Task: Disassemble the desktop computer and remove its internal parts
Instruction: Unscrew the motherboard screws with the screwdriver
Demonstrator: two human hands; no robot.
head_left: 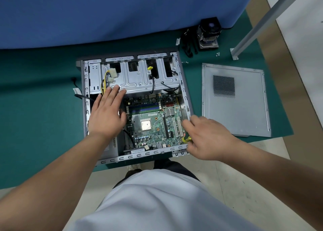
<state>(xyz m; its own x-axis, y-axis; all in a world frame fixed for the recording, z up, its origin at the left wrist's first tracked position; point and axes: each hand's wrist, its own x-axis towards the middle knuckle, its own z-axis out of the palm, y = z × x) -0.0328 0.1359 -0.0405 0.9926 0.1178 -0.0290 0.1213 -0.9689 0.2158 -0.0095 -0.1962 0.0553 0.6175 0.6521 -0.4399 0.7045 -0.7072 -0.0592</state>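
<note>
We have the desktop case (185, 91) lying open on its side on the green mat (35, 108). Its side panel (244, 112) is off and lies flat to the right, apart from the case. The CPU cooler with fan (208, 33) is out and stands at the far right on the mat, with a bundle of black cables (188, 45) beside it; a few loose screws (217, 54) lie near. The CPU (146, 125) sits bare on the motherboard (153, 126), so the cooler step looks done.

Left in the case: the motherboard, the drive cage (148, 80) at the far side, and the yellow-and-black power leads (106, 80) at far left. We cannot tell whether RAM fills the blue slots (145, 107).

Our left hand (106, 113) lies flat, fingers straight and spread, over the left edge of the board, fingertips reaching the drive cage. Our right hand (208, 138) is curled round a yellow-handled tool (186, 139) at the near right corner of the case; we judge it a screwdriver, though most is hidden.

Judgement: roughly midway; board removal looks next.
</note>
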